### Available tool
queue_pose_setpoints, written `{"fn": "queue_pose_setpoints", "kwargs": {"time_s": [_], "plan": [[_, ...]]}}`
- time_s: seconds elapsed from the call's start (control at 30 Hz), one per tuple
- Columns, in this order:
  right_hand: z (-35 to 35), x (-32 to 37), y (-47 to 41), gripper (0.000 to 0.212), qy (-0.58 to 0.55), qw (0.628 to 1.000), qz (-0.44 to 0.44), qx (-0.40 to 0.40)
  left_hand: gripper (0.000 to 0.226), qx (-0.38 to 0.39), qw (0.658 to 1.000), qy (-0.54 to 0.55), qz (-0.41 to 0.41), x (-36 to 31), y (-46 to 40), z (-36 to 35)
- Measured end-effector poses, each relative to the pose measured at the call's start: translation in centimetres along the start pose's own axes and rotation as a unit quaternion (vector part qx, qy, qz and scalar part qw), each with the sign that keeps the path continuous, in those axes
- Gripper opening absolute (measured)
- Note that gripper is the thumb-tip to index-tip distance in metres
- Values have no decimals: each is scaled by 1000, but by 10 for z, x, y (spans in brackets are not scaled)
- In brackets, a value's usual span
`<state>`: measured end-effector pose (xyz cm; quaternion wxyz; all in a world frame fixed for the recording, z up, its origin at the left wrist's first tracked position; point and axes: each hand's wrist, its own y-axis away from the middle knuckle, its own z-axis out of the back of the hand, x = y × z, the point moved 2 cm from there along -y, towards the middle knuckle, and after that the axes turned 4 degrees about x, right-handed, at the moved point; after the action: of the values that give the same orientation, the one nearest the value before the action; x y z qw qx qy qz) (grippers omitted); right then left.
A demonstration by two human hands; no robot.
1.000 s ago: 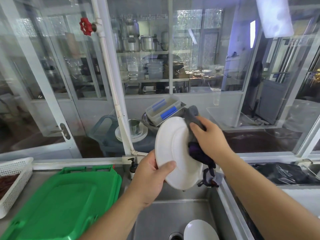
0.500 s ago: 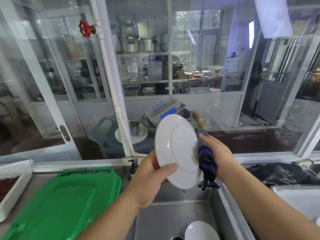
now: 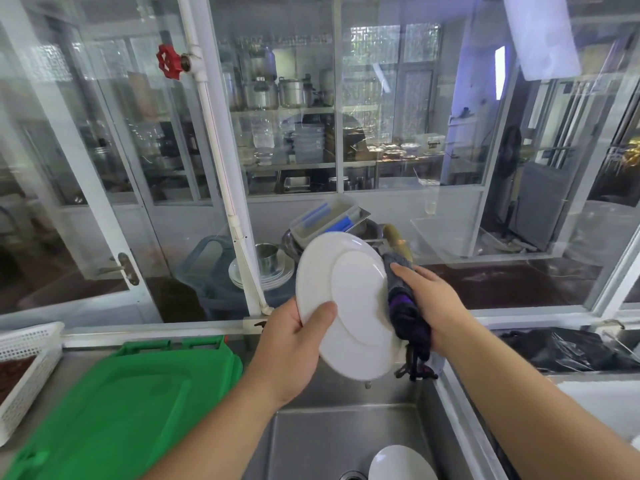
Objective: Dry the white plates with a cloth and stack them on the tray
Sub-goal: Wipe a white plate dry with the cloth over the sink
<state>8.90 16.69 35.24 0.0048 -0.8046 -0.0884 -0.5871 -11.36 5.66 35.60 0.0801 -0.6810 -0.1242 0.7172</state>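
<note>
White plate [image 3: 349, 303] tilted over sink [image 3: 346, 431] so drips fall, left hand [image 3: 291, 344] pinching its rim, right hand [image 3: 433, 306] gripping cloth [image 3: 405, 306] against its edge.

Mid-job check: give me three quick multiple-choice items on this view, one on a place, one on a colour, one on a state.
1. Where does the second white plate lie?
A. in the sink
B. on the green tray
C. in the white basket

2. What colour is the tray at left?
A. blue
B. green
C. red

3. How is the held plate positioned?
A. flat on the counter
B. stacked on the tray
C. tilted, above the sink

Answers: 1 A, it shows low in the steel sink. 2 B, plainly green. 3 C, the left hand grips its rim while the right hand presses the cloth against it.
</note>
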Motion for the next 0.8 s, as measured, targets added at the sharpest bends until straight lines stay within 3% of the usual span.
{"fn": "queue_pose_setpoints", "kwargs": {"time_s": [0.13, 0.3, 0.4, 0.47, 0.6, 0.7, 0.8], "plan": [[-10, -34, 7, 26, -107, 991, -74, -27, 24, -47, 998, -30, -40, 4, 0, -6], [-4, -58, 13, 24, -166, 982, -74, -50, 30, 3, 999, 35, 34, 24, 13, -16], [8, -53, 13, 12, -121, 991, -49, -40, 34, 20, 986, 137, 89, 25, 15, -14], [16, -41, 10, 7, -61, 997, -18, -36, 24, 15, 977, 178, 116, 19, 7, -4], [19, -7, 8, 8, 73, 995, 66, -23, 31, 18, 969, 167, 179, 5, -2, 12], [18, 7, 7, 11, 110, 989, 94, -20, 22, 33, 972, 152, 174, 1, 2, 9], [16, 3, 5, 8, 73, 994, 74, -37, 21, 17, 978, 152, 139, 4, 3, 2]]}}
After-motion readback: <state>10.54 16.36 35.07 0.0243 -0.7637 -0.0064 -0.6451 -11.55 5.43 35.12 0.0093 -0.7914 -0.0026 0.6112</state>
